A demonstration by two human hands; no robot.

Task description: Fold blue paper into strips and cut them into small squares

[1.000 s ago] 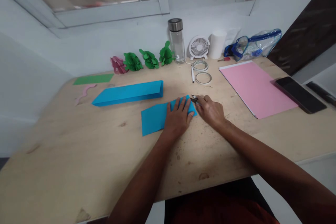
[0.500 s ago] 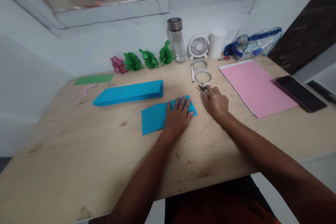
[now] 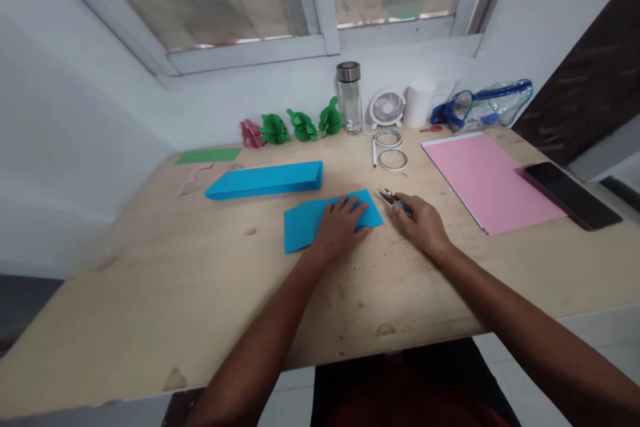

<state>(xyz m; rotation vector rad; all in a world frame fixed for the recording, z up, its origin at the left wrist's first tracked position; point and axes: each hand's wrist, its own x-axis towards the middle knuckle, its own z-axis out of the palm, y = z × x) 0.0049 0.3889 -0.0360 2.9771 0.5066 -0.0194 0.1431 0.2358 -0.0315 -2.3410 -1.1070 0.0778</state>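
Observation:
My left hand lies with its fingers spread on a flat blue paper piece, pressing it against the wooden table. Just right of that paper, my right hand is closed around small dark snips, their pointed blades towards the paper without touching it. Behind the flat piece rests a long folded blue paper.
Along the wall stand green paper leaves, a glass bottle, a small fan and a clear pouch. Tape rolls lie before the fan. Pink paper and a phone are at the right.
The view has tilted and shifted. My right hand has drawn back a little towards me from the tape rolls, with the snips now in fuller view. My left hand stays on the blue paper.

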